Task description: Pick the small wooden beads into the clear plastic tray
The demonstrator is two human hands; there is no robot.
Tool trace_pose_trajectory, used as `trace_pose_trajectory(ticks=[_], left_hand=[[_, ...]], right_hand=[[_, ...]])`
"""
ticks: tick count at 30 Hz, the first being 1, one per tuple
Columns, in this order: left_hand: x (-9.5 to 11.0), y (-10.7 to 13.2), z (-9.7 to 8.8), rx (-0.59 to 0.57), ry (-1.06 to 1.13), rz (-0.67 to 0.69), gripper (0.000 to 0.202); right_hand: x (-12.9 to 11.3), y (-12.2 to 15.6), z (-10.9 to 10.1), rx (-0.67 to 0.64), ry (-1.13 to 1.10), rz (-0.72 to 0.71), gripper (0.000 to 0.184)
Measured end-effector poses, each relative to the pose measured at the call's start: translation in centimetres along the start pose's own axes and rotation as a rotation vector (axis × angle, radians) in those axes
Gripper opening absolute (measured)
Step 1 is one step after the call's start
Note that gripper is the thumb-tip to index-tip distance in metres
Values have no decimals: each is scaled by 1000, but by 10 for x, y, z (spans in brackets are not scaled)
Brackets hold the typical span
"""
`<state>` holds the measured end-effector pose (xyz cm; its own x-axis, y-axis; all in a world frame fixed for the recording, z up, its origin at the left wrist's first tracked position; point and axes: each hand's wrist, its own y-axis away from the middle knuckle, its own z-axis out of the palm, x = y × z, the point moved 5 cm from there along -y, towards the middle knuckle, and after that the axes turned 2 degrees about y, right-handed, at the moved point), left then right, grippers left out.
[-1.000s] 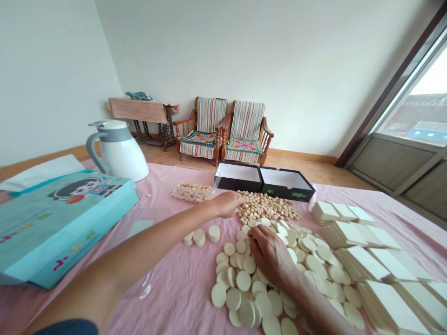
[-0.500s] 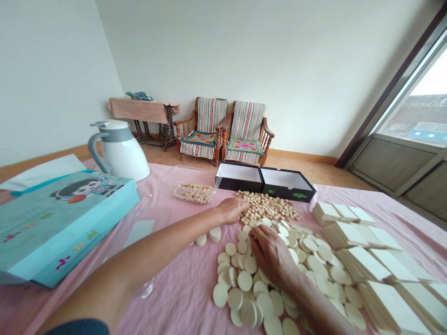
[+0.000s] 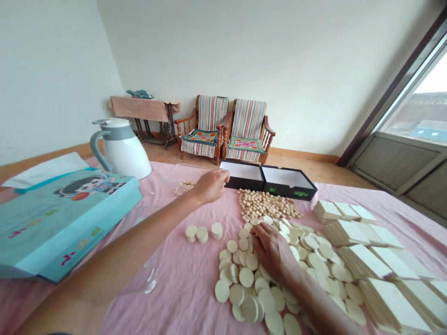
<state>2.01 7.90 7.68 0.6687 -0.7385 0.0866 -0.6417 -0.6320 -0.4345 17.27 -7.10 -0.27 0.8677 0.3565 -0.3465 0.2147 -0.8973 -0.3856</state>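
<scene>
My left hand (image 3: 211, 185) is raised over the cloth between a clear plastic tray and the heap of small wooden beads (image 3: 267, 204). Its fingers are curled closed, and what they hold is hidden. Part of the beads in the clear tray (image 3: 183, 187) shows behind my left wrist. My right hand (image 3: 274, 253) rests at the near edge of the bead heap, on a spread of pale round wooden discs (image 3: 246, 277). Its fingers are bent and pressed together, the tips partly out of sight. Short stacks of discs (image 3: 202, 234) stand below my left hand.
Two black-sided open boxes (image 3: 289, 181) stand behind the beads. Stacks of pale rectangular wooden boards (image 3: 363, 256) line the right side. At left are a turquoise printed box (image 3: 70, 218) and a white-grey jug (image 3: 125, 151). A pink cloth (image 3: 181, 279) covers the table.
My left hand has moved from the bead heap leftward and up, toward the clear tray. The disc stacks are now fully visible. My right hand has stayed on the discs.
</scene>
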Motion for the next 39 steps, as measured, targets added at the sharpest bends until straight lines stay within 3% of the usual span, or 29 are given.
trace_pose_trajectory(ticks=[3, 6, 9, 13, 17, 22, 26, 29, 31, 34, 39], left_hand=[[-34, 0, -23, 58, -115, -182, 17], [-39, 2, -24, 89, -168, -196, 14], [-15, 0, -4, 35, -45, -62, 10], [31, -7, 39, -192, 158, 108, 12], [64, -13, 72, -340, 155, 168, 11], [79, -15, 88, -406, 87, 105, 18], [80, -11, 84, -362, 95, 113, 22], [68, -8, 64, -250, 112, 115, 17], [50, -6, 44, -147, 103, 78, 16], [7, -5, 9, 2, 42, -35, 19], [-70, 7, -30, 88, -151, -280, 16]], right_hand=[[0, 0, 0, 17, -2, -8, 19], [0, 0, -1, 30, -1, -25, 20], [-1, -1, -1, 25, 1, -27, 20], [-1, -1, -1, 19, 13, -13, 19], [-1, 0, -1, 44, 22, -37, 16], [-1, -1, -1, 53, 31, -43, 16], [0, 0, -1, 29, 19, -32, 15], [0, 0, 0, 18, 18, -23, 16], [0, 0, 0, 21, 18, -19, 17], [0, 0, 0, 28, 15, -16, 18], [0, 0, 1, 16, 7, -12, 19]])
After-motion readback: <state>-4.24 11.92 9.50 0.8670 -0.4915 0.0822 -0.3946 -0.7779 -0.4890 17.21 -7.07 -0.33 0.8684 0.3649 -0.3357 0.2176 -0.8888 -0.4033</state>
